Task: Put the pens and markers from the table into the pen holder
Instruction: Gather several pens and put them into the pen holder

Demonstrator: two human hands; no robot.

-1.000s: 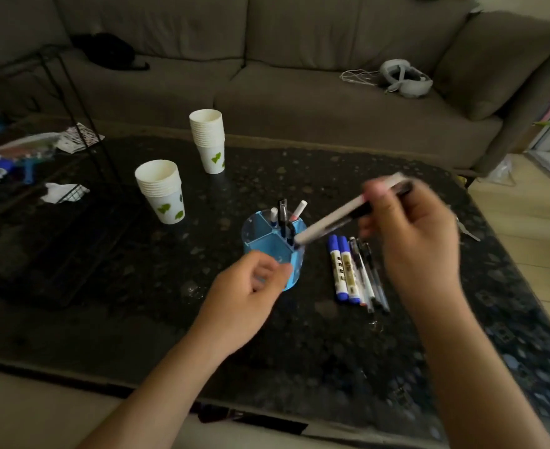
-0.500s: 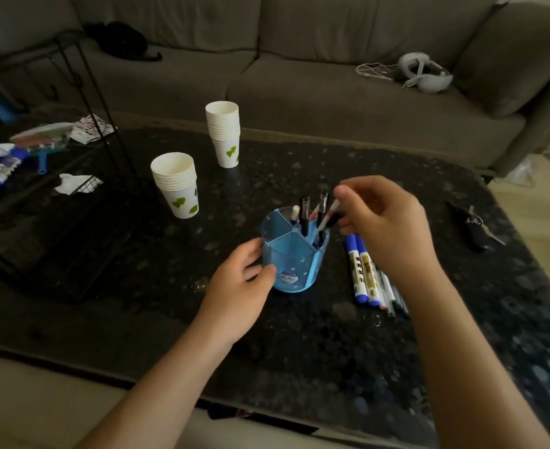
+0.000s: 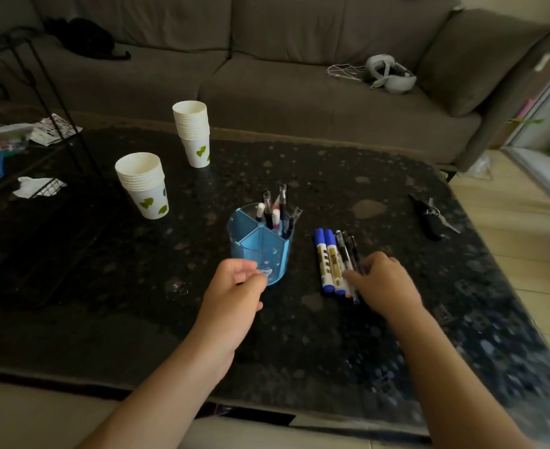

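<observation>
A blue translucent pen holder (image 3: pixel 268 251) stands mid-table with several pens and markers (image 3: pixel 275 210) upright in its back compartments. My left hand (image 3: pixel 234 296) is curled against its lower front wall, thumb and fingers touching it. To the right, two blue-capped markers (image 3: pixel 327 259) and several thin black pens (image 3: pixel 348 251) lie side by side on the black table (image 3: pixel 105 286). My right hand (image 3: pixel 382 283) rests on the near ends of these pens. Its fingertips touch them and nothing is lifted.
Two stacks of white paper cups (image 3: pixel 145 186) (image 3: pixel 193 132) stand at the back left. A black tool with keys (image 3: pixel 432 218) lies at the right edge. A wire rack (image 3: pixel 40 92) and papers sit far left. The grey sofa (image 3: pixel 299 85) is behind.
My right hand dropped the pen it carried into the holder, then moved down and right onto the pens on the table. My left hand stayed at the holder.
</observation>
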